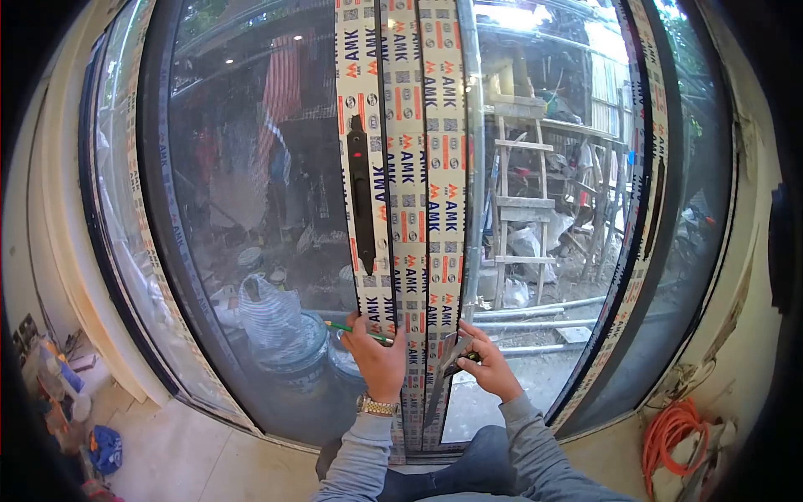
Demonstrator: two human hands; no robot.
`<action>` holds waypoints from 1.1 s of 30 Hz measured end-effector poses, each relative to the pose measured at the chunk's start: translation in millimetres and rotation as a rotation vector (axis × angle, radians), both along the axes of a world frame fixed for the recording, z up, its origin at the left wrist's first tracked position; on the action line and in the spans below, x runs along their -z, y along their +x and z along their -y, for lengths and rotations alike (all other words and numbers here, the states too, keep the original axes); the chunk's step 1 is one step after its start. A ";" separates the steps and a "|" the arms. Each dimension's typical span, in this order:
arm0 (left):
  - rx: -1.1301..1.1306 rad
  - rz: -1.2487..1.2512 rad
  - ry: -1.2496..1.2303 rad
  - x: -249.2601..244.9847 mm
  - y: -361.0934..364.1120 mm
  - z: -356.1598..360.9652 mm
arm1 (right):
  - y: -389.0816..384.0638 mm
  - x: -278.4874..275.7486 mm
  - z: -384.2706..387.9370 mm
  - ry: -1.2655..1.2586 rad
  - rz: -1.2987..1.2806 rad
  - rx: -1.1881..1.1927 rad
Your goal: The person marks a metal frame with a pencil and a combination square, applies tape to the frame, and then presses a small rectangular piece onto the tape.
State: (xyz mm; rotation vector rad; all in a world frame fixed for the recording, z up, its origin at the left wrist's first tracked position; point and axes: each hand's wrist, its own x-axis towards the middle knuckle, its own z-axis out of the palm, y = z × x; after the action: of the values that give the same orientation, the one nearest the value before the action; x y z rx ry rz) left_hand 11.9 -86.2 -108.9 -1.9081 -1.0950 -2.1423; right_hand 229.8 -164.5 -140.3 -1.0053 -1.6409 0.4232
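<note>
The left hand is closed around a green pencil, which lies crosswise between thumb and fingers, with one end jutting out to the left. A metal-banded wristwatch circles that wrist, below the cuff of a grey sleeve. The right hand, fingers bent, grips a small dark tool with a touch of yellow; the fingers hide too much of it to tell its kind. A thin grey strip slants downward beside it; whether it belongs to the tool, I cannot tell.

At far left, a blue bundle lies on the tiled floor among clutter. Next comes a large dark-framed glass panel, with a plastic bag and a bucket visible through it. Along its right edge, a long black handle is mounted upright. The door frame, covered in printed AMK protective film, rises through the middle, both hands at its lower part. The person's dark trousers show below, close to the frame's foot.

Right of the frame, a wooden ladder stands outside, with pale pipes lying near its base. At far right, an orange hose is coiled on the floor.
</note>
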 end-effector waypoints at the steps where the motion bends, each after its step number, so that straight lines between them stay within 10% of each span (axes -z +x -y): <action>1: 0.008 -0.005 0.011 3.7 4.5 -2.7 | 0.9 -0.2 1.1 0.005 -0.005 0.009; 33: 0.032 -0.011 0.042 -3.9 8.6 8.5 | 1.0 1.4 0.0 -0.062 -0.066 0.003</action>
State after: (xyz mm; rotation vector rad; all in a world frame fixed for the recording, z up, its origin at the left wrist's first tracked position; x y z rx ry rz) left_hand 20.5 -94.7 -105.1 -1.9301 -1.0166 -2.1505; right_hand 230.8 -164.5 -141.7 -1.0292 -1.5753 0.5025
